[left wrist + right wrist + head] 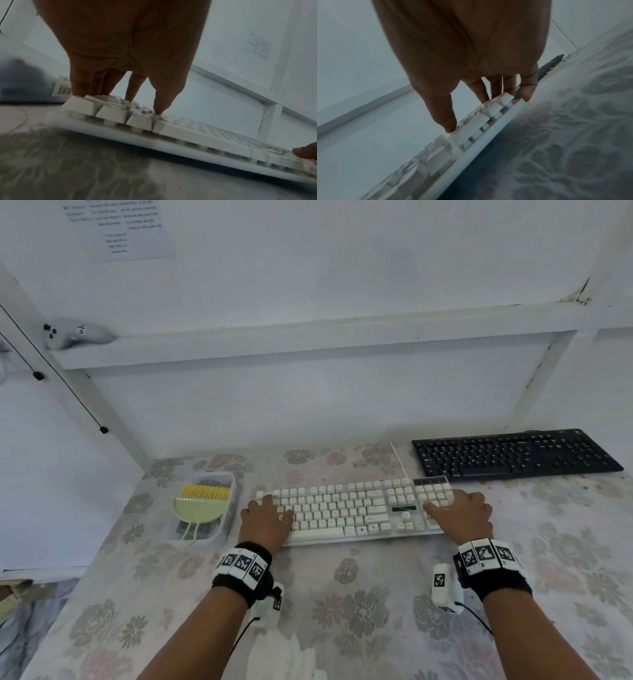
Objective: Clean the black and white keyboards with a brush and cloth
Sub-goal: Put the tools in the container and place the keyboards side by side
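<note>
Both hands (265, 520) (460, 517) on white keyboard (342, 510), lying left-right, cable (399, 458) rearward

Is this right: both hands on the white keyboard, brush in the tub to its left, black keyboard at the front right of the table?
One thing is off. The head view shows the black keyboard at the back right, by the wall, beyond the white keyboard. The rest holds: left hand and right hand rest on the white keyboard, and the brush sits in the tub to its left.
</note>
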